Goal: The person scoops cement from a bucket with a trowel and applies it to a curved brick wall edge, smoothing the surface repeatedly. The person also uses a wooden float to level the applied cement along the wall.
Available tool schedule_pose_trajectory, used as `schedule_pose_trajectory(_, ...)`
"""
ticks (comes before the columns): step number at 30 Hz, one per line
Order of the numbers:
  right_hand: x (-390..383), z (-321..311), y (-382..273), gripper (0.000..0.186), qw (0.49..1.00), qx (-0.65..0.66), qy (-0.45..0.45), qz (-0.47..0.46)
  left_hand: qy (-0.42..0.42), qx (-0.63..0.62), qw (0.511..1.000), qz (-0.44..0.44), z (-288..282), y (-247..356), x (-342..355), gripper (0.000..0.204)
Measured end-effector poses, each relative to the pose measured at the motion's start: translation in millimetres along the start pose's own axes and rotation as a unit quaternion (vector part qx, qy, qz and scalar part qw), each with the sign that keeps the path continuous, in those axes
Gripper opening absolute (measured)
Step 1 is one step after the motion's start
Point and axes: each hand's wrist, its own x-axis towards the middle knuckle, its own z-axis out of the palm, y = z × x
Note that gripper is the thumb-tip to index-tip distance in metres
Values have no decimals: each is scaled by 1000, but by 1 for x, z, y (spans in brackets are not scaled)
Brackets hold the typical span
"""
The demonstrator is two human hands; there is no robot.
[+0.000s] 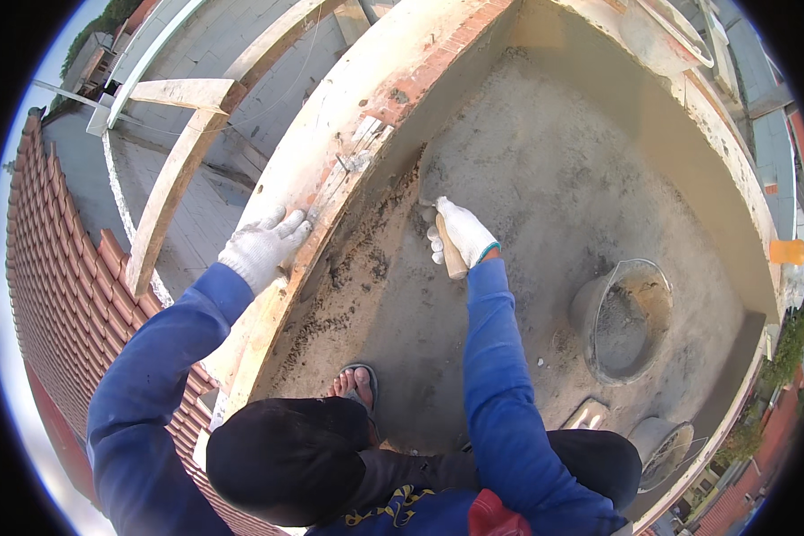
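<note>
My left hand (263, 248), in a white knit glove, lies flat on the pale top of the low wall (286, 183), its fingers stretched toward the inner edge. In my right hand (463, 230), gloved the same way, is the wooden handle of a trowel (456, 261). Its thin blade points away from me toward the foot of the wall and is partly hidden by the hand. Dark, crumbly mortar (353, 259) streaks the wall's inner face and base beside the trowel.
A bucket (583, 308) with grey mortar stands on the concrete floor (545, 152) to my right. Nearer are a smaller bucket (645, 438) and a float-like tool (587, 414). Wooden beams (183, 165) and a tiled roof (62, 241) lie beyond the wall, left.
</note>
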Motion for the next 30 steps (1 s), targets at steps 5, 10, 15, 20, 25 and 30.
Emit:
schedule_pose_trajectory(5,-33,45,44,44,997,64,-37,39,3,1,1000,16,1,-7,-2,109)
schedule_pose_trajectory(10,-36,85,105,48,978,183,-90,29,-19,-2,1000,-17,-7,0,0,112)
schedule_pose_trajectory(15,-61,178,124,42,930,332,-156,7,-35,13,999,-19,-8,-4,-4,109)
schedule_pose_trajectory(20,-94,221,120,39,915,387,-110,-14,-42,4,999,-24,-8,0,1,108)
schedule_pose_trajectory(25,-89,205,93,41,909,386,-92,-128,-66,18,996,-57,-11,4,-10,104)
schedule_pose_trajectory(30,2,120,82,47,897,434,-68,-48,-57,26,997,-47,-13,12,7,100)
